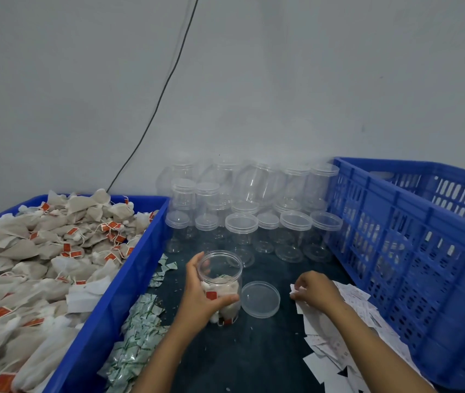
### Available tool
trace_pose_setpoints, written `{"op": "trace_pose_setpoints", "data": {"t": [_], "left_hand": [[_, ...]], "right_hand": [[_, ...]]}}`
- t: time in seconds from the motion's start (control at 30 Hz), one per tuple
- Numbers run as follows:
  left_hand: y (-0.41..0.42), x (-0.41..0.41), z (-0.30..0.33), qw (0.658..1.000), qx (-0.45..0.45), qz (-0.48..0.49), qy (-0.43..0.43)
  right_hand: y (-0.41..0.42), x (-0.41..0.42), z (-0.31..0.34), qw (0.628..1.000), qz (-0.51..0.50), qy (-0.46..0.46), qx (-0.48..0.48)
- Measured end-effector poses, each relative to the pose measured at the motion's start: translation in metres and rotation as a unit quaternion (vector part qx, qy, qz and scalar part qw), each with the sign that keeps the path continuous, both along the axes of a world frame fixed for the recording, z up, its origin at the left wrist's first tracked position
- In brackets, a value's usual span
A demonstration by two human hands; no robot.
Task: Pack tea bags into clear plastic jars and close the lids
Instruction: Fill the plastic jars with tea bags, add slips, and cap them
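An open clear plastic jar (pixel 220 279) stands on the dark table, holding several tea bags in its lower half. My left hand (pixel 200 296) grips the jar from its left side, thumb across the front. Its clear lid (pixel 260 299) lies flat on the table just right of the jar. My right hand (pixel 315 289) is further right, fingers curled and pinching a small white paper slip (pixel 294 290) at the edge of a pile of slips. A heap of tea bags (pixel 35 265) with red tags fills the blue tray (pixel 129 268) at the left.
Several empty lidded clear jars (pixel 242 222) stand and lie stacked against the back wall. A tall blue perforated crate (pixel 412 251) stands at the right. White paper slips (pixel 336 336) spread along the crate; small green-and-white sachets (pixel 137 330) lie beside the tray. A black cable (pixel 166 89) hangs down the wall.
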State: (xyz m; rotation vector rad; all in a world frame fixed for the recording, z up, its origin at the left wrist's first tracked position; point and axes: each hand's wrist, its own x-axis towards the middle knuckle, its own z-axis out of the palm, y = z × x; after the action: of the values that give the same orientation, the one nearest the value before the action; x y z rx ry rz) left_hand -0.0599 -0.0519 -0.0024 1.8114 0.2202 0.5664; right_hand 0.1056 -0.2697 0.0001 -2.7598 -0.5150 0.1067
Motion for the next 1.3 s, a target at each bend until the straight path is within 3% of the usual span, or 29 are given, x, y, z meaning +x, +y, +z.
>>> {"op": "trace_pose_setpoints", "data": {"t": [0.33,0.73,0.87,1.07,1.3], "left_hand": [[-0.003,0.005,-0.025,0.999,-0.032,0.010,-0.010],[-0.004,0.005,-0.029,0.999,-0.032,0.010,-0.028],[-0.004,0.005,-0.031,0.999,-0.036,0.009,-0.025],[-0.003,0.006,-0.035,0.999,-0.031,0.022,-0.019],[-0.003,0.006,-0.035,0.999,-0.032,0.023,-0.015]], "right_hand": [[-0.002,0.002,0.000,0.989,0.065,-0.061,-0.117],[-0.007,0.008,0.002,0.988,0.088,-0.063,-0.112],[-0.007,0.003,-0.003,0.979,0.078,-0.129,-0.140],[-0.008,-0.008,-0.020,0.977,0.062,-0.181,-0.089],[-0.012,-0.001,-0.009,0.995,0.067,-0.068,-0.008]]}}
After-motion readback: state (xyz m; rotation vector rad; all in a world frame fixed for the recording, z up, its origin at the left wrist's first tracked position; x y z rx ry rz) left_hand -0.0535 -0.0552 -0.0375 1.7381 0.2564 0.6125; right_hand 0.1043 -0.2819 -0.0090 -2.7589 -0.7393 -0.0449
